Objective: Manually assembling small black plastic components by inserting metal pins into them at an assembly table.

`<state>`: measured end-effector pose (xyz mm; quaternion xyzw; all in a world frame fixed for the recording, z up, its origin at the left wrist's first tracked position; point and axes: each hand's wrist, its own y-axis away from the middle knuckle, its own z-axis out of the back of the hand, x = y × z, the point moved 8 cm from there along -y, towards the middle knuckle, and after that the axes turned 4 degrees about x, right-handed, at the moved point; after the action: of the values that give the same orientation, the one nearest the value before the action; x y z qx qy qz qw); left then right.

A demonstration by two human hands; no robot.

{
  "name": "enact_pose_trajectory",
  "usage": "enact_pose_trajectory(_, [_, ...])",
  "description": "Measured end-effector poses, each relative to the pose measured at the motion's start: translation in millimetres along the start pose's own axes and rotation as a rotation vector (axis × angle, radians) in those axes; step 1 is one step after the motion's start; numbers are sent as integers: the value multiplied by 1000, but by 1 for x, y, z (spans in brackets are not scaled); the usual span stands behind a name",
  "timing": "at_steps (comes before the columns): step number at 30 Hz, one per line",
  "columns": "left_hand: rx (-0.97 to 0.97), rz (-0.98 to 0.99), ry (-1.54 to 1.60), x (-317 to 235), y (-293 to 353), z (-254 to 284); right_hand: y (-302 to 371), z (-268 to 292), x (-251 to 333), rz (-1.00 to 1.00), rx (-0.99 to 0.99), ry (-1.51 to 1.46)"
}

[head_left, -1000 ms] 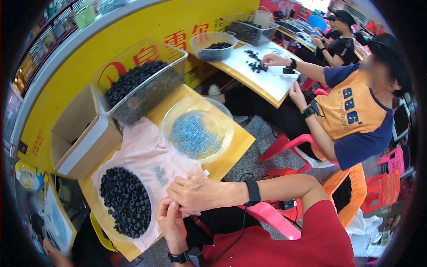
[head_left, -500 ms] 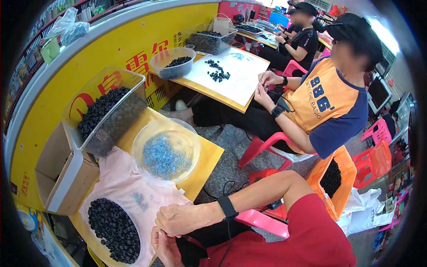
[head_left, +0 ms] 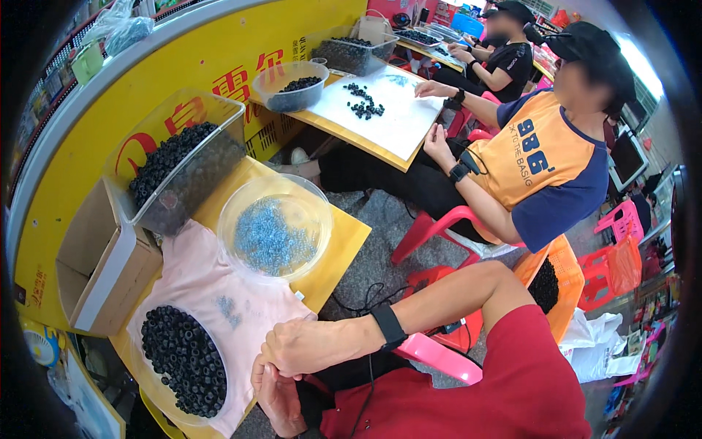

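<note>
My right hand [head_left: 306,349] is closed, its fingertips curled down against those of my left hand [head_left: 281,400]. Whatever the two pinch between them is hidden behind the right hand's knuckles. Both are over the edge of a pale pink cloth [head_left: 256,311] on the table. Left of them, a round clear tub [head_left: 216,423] holds a heap of small black ring-shaped parts [head_left: 183,358]. Beyond, a round clear basin [head_left: 322,245] contains many tiny light-blue pieces [head_left: 267,234]. A little patch of similar blue pieces [head_left: 228,311] lies on the cloth.
A large clear bin [head_left: 238,135] of black parts and an open cardboard box [head_left: 110,282] stand along the yellow wall. Across from me, a co-worker in an orange shirt [head_left: 537,150] sits at a white-topped table [head_left: 402,121]. An orange crate [head_left: 567,252] stands at the right.
My hands stay together and have barely shifted; the view has tilted slightly. The co-worker's hands have come apart, one reaching out over the white tabletop.
</note>
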<state>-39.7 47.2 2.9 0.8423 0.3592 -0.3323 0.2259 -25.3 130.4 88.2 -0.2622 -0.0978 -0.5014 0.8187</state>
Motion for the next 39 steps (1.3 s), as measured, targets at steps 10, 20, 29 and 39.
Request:
enact_pose_trajectory(10, [-62, -106, -36, -7, 8, 6, -17, -4, 4, 81, -9, 39])
enact_pose_trajectory(20, [-107, -132, -137, -14, 9, 0, -15, -20, 4, 84, 110, 103])
enact_pose_trajectory(29, [-111, -17, 33, 11, 21, 33, -13, -50, 9, 94, 272, 162])
enact_pose_trajectory(39, [0, -92, -313, -42, 2, 1, -41, 39, -13, -23, 22, 245])
